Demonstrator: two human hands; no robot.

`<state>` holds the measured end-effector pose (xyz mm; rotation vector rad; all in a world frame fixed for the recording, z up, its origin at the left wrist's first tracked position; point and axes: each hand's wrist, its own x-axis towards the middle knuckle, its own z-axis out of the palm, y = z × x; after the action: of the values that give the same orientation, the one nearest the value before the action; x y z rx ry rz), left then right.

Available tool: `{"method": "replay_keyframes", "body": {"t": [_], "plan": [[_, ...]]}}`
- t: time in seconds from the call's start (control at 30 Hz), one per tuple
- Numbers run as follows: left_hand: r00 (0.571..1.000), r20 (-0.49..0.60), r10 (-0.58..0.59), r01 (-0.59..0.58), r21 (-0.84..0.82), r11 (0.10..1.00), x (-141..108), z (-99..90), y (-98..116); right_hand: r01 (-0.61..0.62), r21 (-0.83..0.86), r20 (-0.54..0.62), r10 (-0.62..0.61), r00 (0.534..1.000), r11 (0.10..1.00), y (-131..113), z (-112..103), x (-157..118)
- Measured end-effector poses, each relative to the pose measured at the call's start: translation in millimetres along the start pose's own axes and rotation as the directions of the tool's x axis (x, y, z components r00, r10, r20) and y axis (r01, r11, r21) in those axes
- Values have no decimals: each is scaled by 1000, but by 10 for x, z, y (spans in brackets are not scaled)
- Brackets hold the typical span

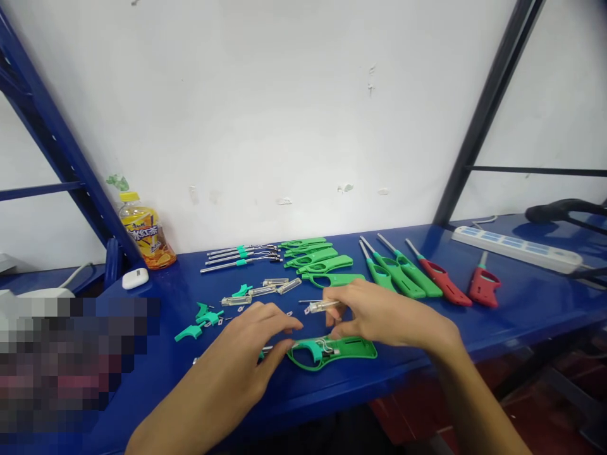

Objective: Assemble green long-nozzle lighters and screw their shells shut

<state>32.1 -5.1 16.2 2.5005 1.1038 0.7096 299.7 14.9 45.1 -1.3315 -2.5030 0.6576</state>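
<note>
A green lighter shell half (353, 349) lies near the table's front edge, with a teal trigger (310, 349) and thin wires inside it. At its left end is my left hand (260, 341), thumb and forefinger curved around the metal tube, which is mostly hidden. Above the shell, my right hand (360, 313) holds a clear fuel tank (322, 306) between its fingers. Behind my hands lie several clear tanks (263, 291), loose teal triggers (208, 316), metal tubes with wires (237, 256) and more green shell halves (317, 258).
Assembled green lighters (403, 278) and red lighters (443, 282) lie to the right, before a white power strip (516, 248). A drink bottle (147, 234) and a white case (135, 279) stand left. Blue posts flank the blue table (171, 303).
</note>
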Motion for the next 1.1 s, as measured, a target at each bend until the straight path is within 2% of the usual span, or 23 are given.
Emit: {"method": "replay_keyframes", "body": {"t": [0.2, 0.43, 0.57, 0.73, 0.9, 1.0, 1.1], "plan": [[991, 104, -80, 68, 111, 991, 7, 71, -99, 18, 2, 36, -18, 999, 1000, 16, 51, 52], [957, 235, -172, 129, 185, 974, 89, 49, -42, 81, 19, 27, -81, 996, 997, 19, 78, 98], [953, 235, -190, 141, 208, 968, 51, 9, -97, 128, 31, -16, -127, 992, 991, -23, 79, 103], [976, 172, -131, 104, 157, 982, -7, -8, -88, 177, 48, -53, -174, 983, 983, -109, 87, 98], [1000, 9, -1, -1, 186, 983, 93, 159, 35, 185, 17, -84, -183, 979, 983, -146, 74, 77], [999, 7, 32, -33, 236, 971, 176, 251, 53, 177, 11, -68, -175, 982, 984, -156, 59, 65], [998, 12, 55, -56, 222, 973, 207, 262, 61, 121, -21, -84, -123, 989, 992, -171, 32, 43]]}}
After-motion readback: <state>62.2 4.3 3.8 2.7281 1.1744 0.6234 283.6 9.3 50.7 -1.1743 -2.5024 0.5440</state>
